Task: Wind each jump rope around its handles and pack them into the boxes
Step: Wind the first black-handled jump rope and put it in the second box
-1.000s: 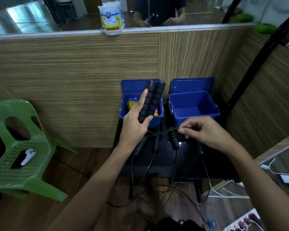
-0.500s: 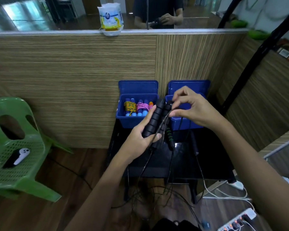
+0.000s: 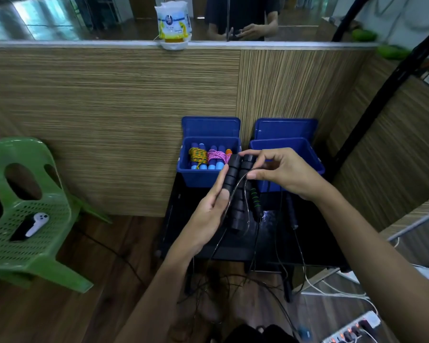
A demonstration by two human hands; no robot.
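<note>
Handles: we grip the paired black handles (image 3: 237,191) in our left hand (image 3: 208,219), long axis pointing toward the left box (image 3: 196,178).
Cord: our right hand (image 3: 280,172) pinches the thin cord (image 3: 243,178) at the handles' box-side end.
Nearer: right hand.
</note>
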